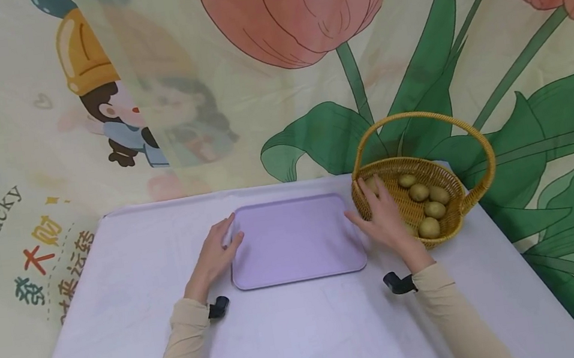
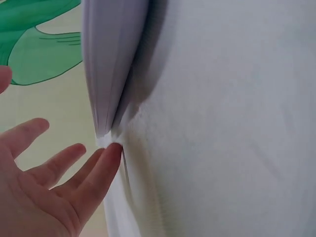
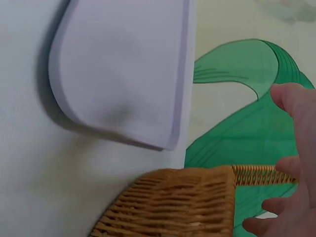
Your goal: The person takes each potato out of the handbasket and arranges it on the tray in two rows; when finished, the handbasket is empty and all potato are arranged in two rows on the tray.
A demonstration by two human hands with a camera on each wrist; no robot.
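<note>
A lilac rectangular tray (image 1: 295,238) lies flat on the table, with nothing on it. My left hand (image 1: 217,253) is at its left edge, fingers spread and holding nothing; in the left wrist view the fingertips (image 2: 114,150) appear close to a tray corner, though contact is hard to judge. To the right, a wicker basket (image 1: 452,181) with a tall arched handle holds several small potatoes (image 1: 419,192). My right hand (image 1: 386,220), fingers apart and grasping nothing, hovers between the tray and the basket, over the basket's left rim. It partly hides a potato there.
A white cloth (image 1: 297,341) covers the table. Directly behind the table hangs a printed curtain (image 1: 298,99) with tulips and cartoon figures. The basket's handle (image 1: 420,115) rises above the table's back right corner. Each wrist wears a black camera mount (image 1: 219,307).
</note>
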